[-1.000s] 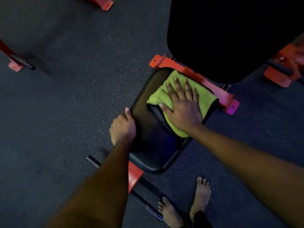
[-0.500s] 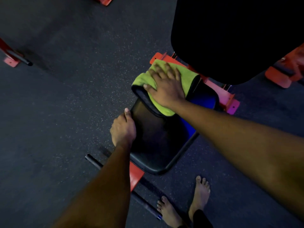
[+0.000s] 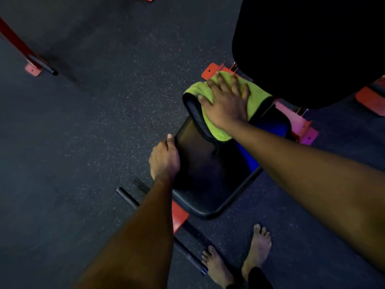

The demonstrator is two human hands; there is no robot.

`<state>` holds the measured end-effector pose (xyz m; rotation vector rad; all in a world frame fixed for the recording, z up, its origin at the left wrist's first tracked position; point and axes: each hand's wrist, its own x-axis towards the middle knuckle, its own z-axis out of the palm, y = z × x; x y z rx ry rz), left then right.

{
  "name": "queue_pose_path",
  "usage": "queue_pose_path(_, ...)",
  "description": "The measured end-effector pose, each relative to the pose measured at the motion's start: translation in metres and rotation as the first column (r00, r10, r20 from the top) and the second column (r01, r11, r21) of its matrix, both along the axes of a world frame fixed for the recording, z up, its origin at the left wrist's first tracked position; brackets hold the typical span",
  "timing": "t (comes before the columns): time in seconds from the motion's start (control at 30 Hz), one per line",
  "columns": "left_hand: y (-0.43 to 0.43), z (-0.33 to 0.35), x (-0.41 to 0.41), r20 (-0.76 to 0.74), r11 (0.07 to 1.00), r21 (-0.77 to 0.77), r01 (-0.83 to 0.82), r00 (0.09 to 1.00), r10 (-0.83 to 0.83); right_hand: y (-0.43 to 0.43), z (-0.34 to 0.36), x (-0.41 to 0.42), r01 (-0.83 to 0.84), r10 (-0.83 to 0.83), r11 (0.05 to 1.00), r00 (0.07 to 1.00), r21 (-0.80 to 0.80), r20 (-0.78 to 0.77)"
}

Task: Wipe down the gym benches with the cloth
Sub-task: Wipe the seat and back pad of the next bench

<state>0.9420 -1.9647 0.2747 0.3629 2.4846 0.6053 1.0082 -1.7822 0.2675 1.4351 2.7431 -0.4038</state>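
- The lime-green cloth with a dark border (image 3: 259, 99) is laid over the far end of the black padded seat pad (image 3: 208, 184), and its left part is draped over the pad's rounded corner.
- The cloth is pressed down by the right hand (image 3: 227, 103), which is laid flat on it with straight, spread fingers; nothing is gripped.
- The left edge of the seat pad is gripped by the left hand (image 3: 164, 161): the thumb is laid along the rim, and the fingers are curled under the edge, out of sight.
- A bright blue patch is seen on the seat pad beside the right forearm.
- The large black backrest pad (image 3: 308, 49) is raised just beyond the cloth.
- Both pads are carried by a red metal frame (image 3: 300, 124), which is seen beneath them.
- A black round bar (image 3: 128, 198) is seen low under the near end of the seat.
- Two bare feet (image 3: 259, 247) are planted on the dark speckled rubber floor (image 3: 93, 122), near the seat's front corner.
- A second red frame (image 3: 15, 39) is seen well apart, at the left edge.
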Motion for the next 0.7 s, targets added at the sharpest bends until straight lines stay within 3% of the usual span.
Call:
queue_pose_path(0.07, -0.001, -0.002, -0.001, 0.017, 1.0, 0.012, -0.004, 1.0, 0.004, -0.006, -0.002, 0.002, -0.133, 0.133, 0.991, 0.991, 0.027, 0.008)
queue_pose_path(0.2, -0.001, -0.004, -0.004, 0.027, 1.0, 0.021, -0.008, 1.0, 0.008, -0.02, 0.002, 0.069, -0.472, 0.473, 0.878, 0.881, 0.085, 0.01)
queue_pose_path(0.33, -0.001, -0.007, -0.003, 0.004, 1.0, 0.009, -0.001, 1.0, 0.001, 0.004, 0.004, 0.098, -0.331, 0.329, 0.939, 0.944, 0.095, 0.036)
queue_pose_path(0.43, 0.0, -0.009, -0.003, -0.008, 1.0, -0.006, -0.004, 1.0, 0.004, 0.018, 0.0, 0.05, -0.092, 0.092, 0.995, 0.996, 0.047, -0.015)
queue_pose_path(0.5, 0.0, -0.011, -0.003, -0.015, 1.0, 0.001, -0.015, 1.0, 0.015, 0.018, 0.0, 0.01, -0.024, 0.024, 1.0, 0.999, -0.005, -0.023)
queue_pose_path(0.6, -0.001, -0.014, -0.004, -0.019, 1.0, -0.003, 0.008, 1.0, -0.008, 0.005, -0.002, -0.006, -0.227, 0.227, 0.974, 0.974, 0.008, 0.011)
queue_pose_path(0.7, -0.003, -0.012, -0.002, -0.015, 0.999, 0.026, -0.025, 1.0, 0.026, -0.003, -0.002, 0.03, -0.428, 0.43, 0.902, 0.903, 0.053, -0.025)
